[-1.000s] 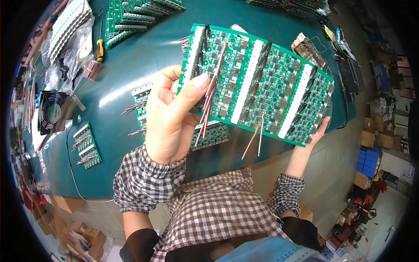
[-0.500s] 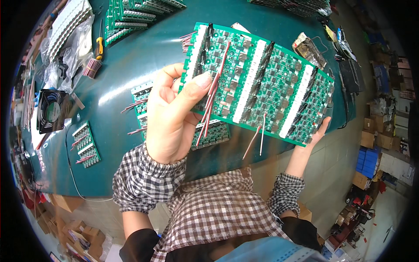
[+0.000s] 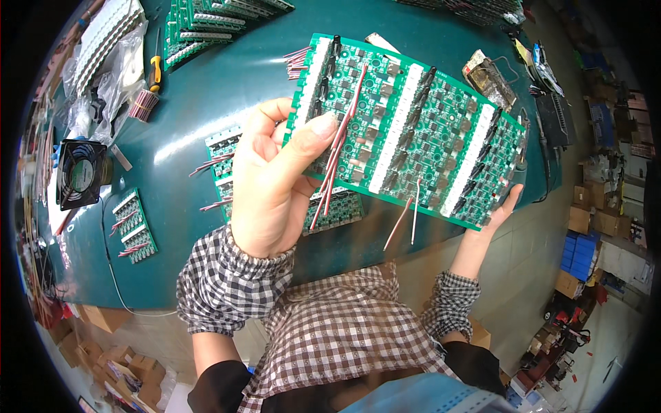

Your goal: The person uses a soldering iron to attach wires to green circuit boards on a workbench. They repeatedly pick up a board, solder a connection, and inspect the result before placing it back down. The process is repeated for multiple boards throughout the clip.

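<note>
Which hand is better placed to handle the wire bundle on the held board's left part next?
The left hand, I'd judge: its thumb is on the green circuit board, right at the red-and-white wire bundle. The right hand is at the lower right corner, farther away and partly hidden.

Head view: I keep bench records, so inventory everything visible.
Held panel: one, green, upper centre
Wires: several, reddish and white, on panel
Lying boards: several, green, left and centre
Stacked boards: many, green, far edge
Screwdriver: one, yellow handle, upper left
Wire bundle: one, reddish, below screwdriver
Plastic film: some, clear, upper left
Fan: one, black, left
Table: one, green, beneath
Bins: several, blue, right
Cartons: several, brown, floor
Apron: one, brown checked, bottom
Left hand: one, bare, panel's left
Right hand: one, bare, panel's right
</note>
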`<state>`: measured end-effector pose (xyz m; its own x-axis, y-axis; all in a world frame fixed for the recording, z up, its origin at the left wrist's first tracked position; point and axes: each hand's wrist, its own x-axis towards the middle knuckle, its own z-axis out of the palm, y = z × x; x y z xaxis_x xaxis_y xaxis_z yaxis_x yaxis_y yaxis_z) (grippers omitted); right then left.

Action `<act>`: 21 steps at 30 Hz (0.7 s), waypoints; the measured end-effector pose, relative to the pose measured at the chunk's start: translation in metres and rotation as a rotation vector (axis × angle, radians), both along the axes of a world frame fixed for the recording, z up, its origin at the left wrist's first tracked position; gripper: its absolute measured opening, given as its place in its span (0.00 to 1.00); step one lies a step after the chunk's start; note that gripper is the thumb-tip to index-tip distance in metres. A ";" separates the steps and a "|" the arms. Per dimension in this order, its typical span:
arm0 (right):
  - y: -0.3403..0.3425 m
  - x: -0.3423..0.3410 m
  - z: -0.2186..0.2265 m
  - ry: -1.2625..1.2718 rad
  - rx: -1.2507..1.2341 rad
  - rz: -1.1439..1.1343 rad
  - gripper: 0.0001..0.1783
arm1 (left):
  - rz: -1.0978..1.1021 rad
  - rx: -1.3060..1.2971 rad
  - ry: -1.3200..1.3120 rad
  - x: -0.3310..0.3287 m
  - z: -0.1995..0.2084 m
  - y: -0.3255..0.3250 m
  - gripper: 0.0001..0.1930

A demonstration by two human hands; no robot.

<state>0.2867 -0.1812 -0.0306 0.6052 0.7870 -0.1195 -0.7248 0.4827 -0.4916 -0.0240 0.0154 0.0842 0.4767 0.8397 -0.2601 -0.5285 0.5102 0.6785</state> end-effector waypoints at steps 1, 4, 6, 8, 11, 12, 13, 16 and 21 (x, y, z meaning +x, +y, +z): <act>0.000 0.000 0.000 0.003 0.000 0.000 0.20 | -0.002 0.001 -0.004 0.000 0.000 0.000 0.19; 0.000 0.001 0.000 0.024 0.006 0.001 0.20 | -0.008 0.000 -0.015 0.000 -0.001 0.001 0.19; -0.001 0.000 -0.001 0.039 0.011 0.000 0.19 | -0.005 -0.002 -0.009 0.001 -0.002 0.001 0.19; 0.000 -0.001 0.001 0.040 0.012 -0.001 0.19 | -0.008 -0.002 -0.005 0.001 -0.002 0.001 0.19; 0.001 -0.004 0.003 0.033 0.008 0.000 0.19 | -0.013 -0.005 0.002 0.000 -0.002 0.001 0.19; 0.001 -0.005 0.004 0.032 0.005 -0.002 0.19 | -0.016 -0.007 0.005 0.000 -0.003 0.001 0.19; 0.002 -0.006 0.005 0.032 0.002 -0.011 0.19 | -0.014 -0.008 0.007 0.000 -0.003 0.001 0.19; 0.000 -0.006 0.004 0.022 0.009 -0.019 0.19 | -0.015 -0.012 0.006 0.001 -0.003 0.001 0.19; 0.001 -0.006 0.005 0.034 0.039 0.005 0.19 | -0.023 -0.010 0.005 0.001 -0.004 0.002 0.18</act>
